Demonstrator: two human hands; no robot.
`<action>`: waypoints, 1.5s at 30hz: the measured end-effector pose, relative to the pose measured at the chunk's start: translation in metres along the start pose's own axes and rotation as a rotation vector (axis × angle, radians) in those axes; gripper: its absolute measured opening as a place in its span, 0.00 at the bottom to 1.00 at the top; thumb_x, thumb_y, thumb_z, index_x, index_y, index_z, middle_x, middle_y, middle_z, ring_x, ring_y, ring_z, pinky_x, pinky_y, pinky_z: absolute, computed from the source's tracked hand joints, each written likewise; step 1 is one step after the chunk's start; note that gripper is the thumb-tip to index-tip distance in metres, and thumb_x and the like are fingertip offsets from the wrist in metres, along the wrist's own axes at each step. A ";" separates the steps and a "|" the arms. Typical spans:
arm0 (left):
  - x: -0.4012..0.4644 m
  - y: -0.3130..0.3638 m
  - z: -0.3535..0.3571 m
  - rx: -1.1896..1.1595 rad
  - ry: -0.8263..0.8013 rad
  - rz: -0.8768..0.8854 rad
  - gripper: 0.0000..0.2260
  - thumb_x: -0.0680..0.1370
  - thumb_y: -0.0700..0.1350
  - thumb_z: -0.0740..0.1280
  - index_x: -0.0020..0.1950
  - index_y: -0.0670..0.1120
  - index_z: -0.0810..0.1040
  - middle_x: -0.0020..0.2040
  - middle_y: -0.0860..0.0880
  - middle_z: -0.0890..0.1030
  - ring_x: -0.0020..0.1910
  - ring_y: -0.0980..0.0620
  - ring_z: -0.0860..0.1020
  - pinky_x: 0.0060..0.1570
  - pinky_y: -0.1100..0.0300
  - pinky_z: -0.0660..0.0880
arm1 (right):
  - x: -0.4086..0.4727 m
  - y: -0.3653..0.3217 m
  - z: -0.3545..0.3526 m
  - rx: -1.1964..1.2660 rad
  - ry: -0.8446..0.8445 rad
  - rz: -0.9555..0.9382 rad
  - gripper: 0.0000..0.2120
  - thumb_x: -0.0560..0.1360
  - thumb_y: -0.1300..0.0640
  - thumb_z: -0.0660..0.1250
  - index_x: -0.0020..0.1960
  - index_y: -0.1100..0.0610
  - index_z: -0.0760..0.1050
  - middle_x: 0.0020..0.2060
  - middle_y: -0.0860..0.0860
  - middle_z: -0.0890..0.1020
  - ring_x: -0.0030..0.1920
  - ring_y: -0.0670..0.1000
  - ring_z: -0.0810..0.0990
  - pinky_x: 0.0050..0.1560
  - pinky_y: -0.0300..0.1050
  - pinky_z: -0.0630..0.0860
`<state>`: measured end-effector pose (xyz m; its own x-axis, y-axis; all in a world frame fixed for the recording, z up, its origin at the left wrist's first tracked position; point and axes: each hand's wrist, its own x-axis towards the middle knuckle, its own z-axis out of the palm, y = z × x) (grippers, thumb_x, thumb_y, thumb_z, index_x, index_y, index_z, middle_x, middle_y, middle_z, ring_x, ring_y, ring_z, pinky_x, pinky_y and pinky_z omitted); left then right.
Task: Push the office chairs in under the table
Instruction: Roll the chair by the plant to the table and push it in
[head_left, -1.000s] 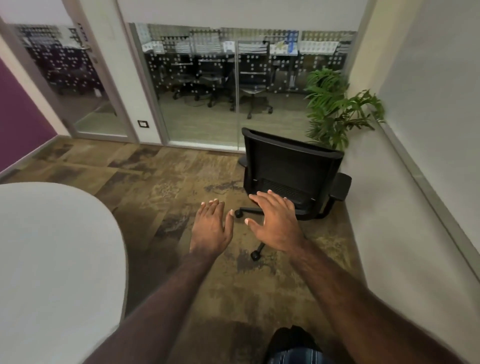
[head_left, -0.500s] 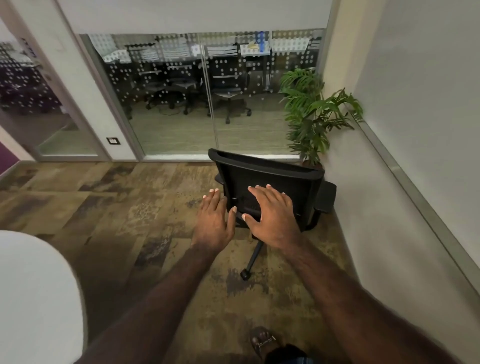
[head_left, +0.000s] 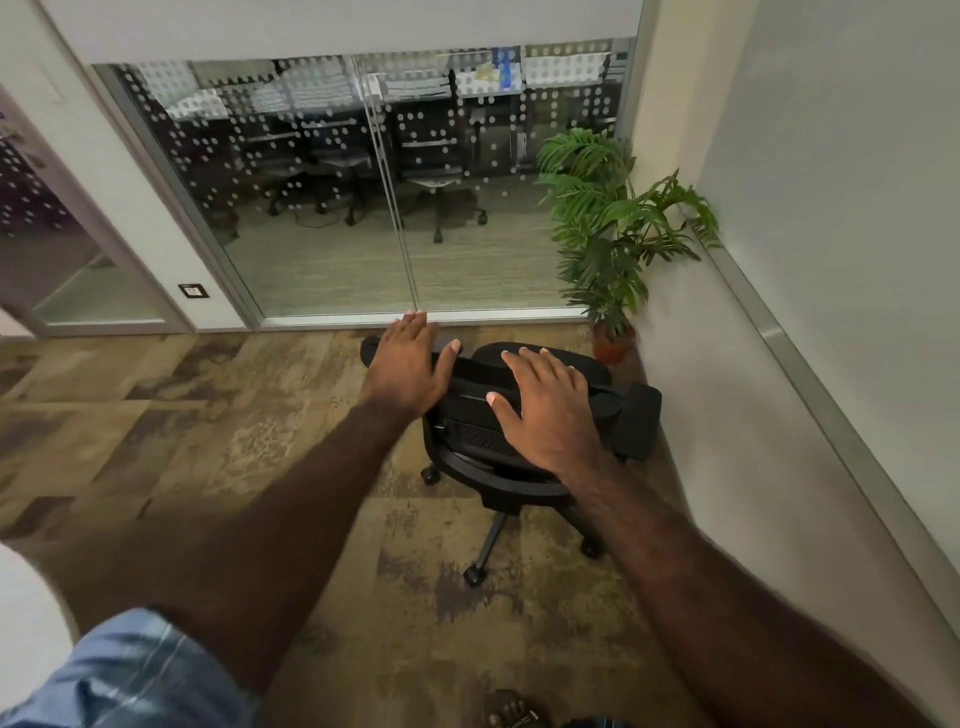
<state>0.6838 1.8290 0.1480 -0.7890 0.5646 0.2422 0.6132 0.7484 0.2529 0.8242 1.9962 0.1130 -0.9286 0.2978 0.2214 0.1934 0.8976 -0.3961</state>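
Hands spread flat over a black office chair (head_left: 524, 415) by the side wall

Left hand (head_left: 408, 366) open, fingers extended over the chair's left edge; right hand (head_left: 550, 410) open, palm down over the backrest top; contact cannot be told; potted plant (head_left: 613, 228) just behind the chair; white table (head_left: 26, 623) edge at lower left, well apart.

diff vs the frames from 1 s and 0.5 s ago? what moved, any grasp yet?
The person has closed in on the office chair, which now sits close below the camera. Both hands went forward: the left hand is over the left end of the backrest top, the right hand over its middle. Fingers stay spread, so no closed grasp; contact is unclear. The table has slid nearly out of view at lower left. The chair stays by the potted plant.
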 end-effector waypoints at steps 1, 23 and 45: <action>0.012 -0.001 0.005 0.014 -0.051 0.000 0.28 0.88 0.59 0.56 0.80 0.41 0.70 0.82 0.39 0.67 0.84 0.42 0.61 0.84 0.47 0.53 | 0.007 0.007 0.001 -0.005 -0.030 0.028 0.32 0.86 0.37 0.61 0.86 0.49 0.64 0.84 0.51 0.67 0.85 0.57 0.59 0.83 0.66 0.56; 0.022 -0.014 0.031 0.248 -0.335 0.016 0.23 0.86 0.52 0.52 0.77 0.47 0.74 0.73 0.42 0.77 0.73 0.42 0.73 0.78 0.46 0.58 | 0.059 0.032 0.014 -0.162 -0.290 0.187 0.41 0.79 0.21 0.47 0.75 0.46 0.77 0.64 0.52 0.85 0.64 0.60 0.82 0.65 0.61 0.71; -0.080 0.005 0.013 0.191 -0.247 -0.186 0.21 0.87 0.52 0.53 0.71 0.48 0.79 0.70 0.45 0.79 0.72 0.44 0.73 0.77 0.46 0.59 | -0.007 0.004 -0.005 -0.177 -0.265 0.028 0.35 0.79 0.22 0.50 0.61 0.42 0.86 0.49 0.50 0.87 0.51 0.58 0.84 0.54 0.54 0.79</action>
<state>0.7492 1.7923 0.1182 -0.8860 0.4626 -0.0312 0.4587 0.8844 0.0860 0.8328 1.9996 0.1145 -0.9678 0.2490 -0.0365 0.2506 0.9399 -0.2321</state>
